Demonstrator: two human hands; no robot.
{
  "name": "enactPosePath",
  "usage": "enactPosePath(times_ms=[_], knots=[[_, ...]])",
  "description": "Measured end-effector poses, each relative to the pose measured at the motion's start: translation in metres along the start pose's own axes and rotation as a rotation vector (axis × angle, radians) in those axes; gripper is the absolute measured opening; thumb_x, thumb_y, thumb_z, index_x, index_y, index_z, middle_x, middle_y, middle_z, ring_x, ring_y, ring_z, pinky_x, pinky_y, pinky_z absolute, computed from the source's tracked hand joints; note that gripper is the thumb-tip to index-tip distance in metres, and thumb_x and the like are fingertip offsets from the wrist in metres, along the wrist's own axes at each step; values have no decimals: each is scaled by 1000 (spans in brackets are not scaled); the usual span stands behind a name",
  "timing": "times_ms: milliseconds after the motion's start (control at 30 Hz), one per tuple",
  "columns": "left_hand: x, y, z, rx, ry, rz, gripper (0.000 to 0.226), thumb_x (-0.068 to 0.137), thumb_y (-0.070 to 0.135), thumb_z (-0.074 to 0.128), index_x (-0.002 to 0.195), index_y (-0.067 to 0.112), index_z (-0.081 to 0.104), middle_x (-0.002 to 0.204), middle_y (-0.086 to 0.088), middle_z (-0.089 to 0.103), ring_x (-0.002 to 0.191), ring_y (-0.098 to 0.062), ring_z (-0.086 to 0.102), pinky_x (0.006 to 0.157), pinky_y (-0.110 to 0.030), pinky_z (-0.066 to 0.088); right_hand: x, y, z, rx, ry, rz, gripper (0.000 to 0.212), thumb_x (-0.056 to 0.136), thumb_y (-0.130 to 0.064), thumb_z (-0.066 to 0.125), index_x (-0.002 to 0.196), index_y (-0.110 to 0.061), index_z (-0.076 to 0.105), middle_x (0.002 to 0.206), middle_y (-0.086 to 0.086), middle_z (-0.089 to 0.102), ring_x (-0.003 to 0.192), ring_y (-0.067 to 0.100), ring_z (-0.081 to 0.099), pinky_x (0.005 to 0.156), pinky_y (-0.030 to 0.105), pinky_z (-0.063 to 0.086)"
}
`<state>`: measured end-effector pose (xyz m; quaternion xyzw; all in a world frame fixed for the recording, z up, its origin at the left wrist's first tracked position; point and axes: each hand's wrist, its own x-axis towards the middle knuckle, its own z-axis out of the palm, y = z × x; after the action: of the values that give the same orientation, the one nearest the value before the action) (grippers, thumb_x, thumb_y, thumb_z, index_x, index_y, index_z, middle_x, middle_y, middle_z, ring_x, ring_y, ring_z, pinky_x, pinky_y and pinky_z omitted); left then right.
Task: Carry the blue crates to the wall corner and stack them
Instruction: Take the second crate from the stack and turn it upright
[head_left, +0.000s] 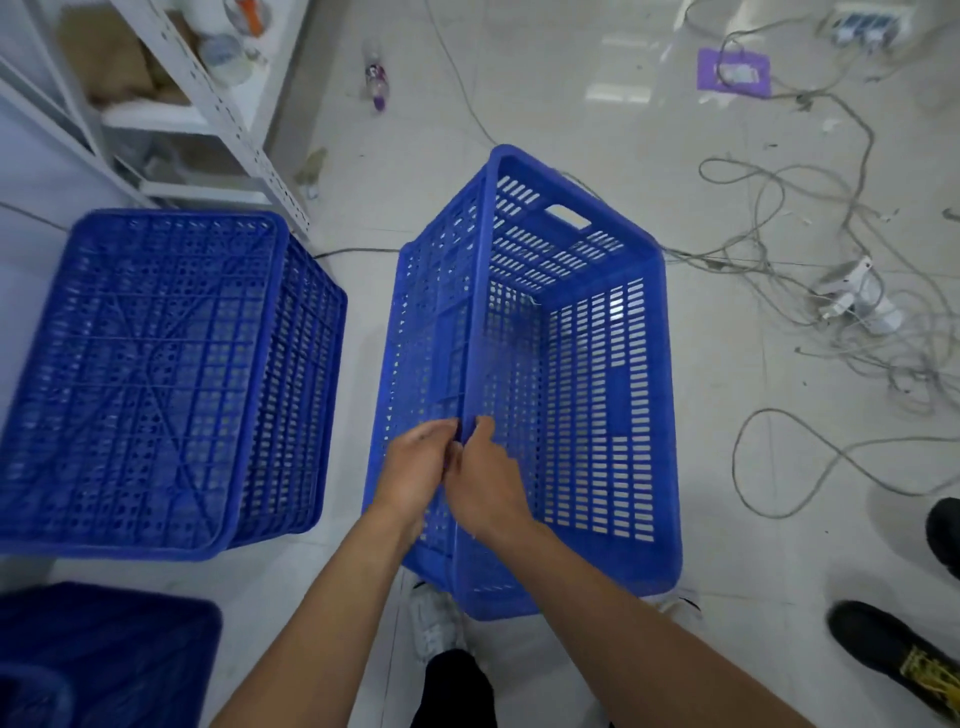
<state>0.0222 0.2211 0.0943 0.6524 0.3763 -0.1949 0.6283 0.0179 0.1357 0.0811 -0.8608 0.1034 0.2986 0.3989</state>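
A blue slotted crate is tipped on its side in the middle of the view, its open mouth facing right and up. My left hand and my right hand both grip its upper long rim, side by side. A second blue crate rests upside down on the left, its ribbed bottom facing up. A third blue crate shows partly at the bottom left corner, blurred.
A white metal shelf rack stands at the upper left. Tangled cables and power strips cover the floor at right. A plastic bottle lies on the floor. Another person's black shoes are at the lower right; my own feet are under the crate.
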Motion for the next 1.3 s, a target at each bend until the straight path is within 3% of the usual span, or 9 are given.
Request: enactPosePath(times_ms=[167,267,400,600,767,1000,1133,1200,1300], knots=[[23,-12,-23,5,92,-32,7,93,18,63,97,23,62,90,-1,70,76,-14,67,64,-25,55,12,-2,23,3,-170,-15,50,104,-33,33,148,-11,23,117,18,64,100,38,63,77,41,51],[43,-26,-42,49,196,-86,14,85,4,63,88,14,53,89,-11,65,74,-27,62,67,-40,54,22,15,20,28,-146,4,44,106,-34,29,144,-12,31,115,16,64,86,32,63,73,43,52],[78,-54,-67,181,240,-137,29,87,-5,57,69,14,43,68,-10,45,60,-23,44,60,-35,40,42,57,3,-21,-89,98,47,106,-36,30,146,-11,30,124,17,61,85,31,59,73,38,45],[118,-92,-86,318,316,-186,15,92,-1,52,87,12,44,76,-7,50,59,-18,46,51,-27,40,70,120,-36,-348,-16,107,41,104,-33,38,131,-2,41,126,19,58,106,37,59,85,40,48],[138,-110,-97,332,350,-210,18,92,1,55,84,15,48,77,-4,53,68,-22,52,66,-36,50,105,140,-69,-441,79,145,25,101,-24,41,114,-3,44,115,24,61,99,40,60,75,40,42],[152,-117,-114,384,272,-260,29,91,5,62,78,24,43,83,-2,53,71,-18,52,71,-35,49,135,144,-96,-458,138,132,34,95,-21,49,126,-5,48,115,15,62,88,31,57,71,31,37],[161,-111,-121,579,201,-253,16,91,18,66,96,13,51,92,-7,58,82,-23,58,72,-37,52,148,143,-97,-431,198,130,30,95,-20,52,121,-5,49,112,15,61,76,23,47,69,31,36],[168,-102,-123,708,219,-173,23,92,27,66,99,13,49,85,-4,56,71,-17,55,60,-33,45,157,141,-99,-401,247,139,29,94,-18,54,119,-4,48,114,16,59,82,28,52,71,32,37],[184,-85,-125,685,236,-80,33,95,26,64,119,15,44,84,0,56,70,-16,58,65,-36,50,168,139,-100,-405,316,125,25,92,-12,55,113,-1,48,115,20,54,96,37,56,74,35,39]])
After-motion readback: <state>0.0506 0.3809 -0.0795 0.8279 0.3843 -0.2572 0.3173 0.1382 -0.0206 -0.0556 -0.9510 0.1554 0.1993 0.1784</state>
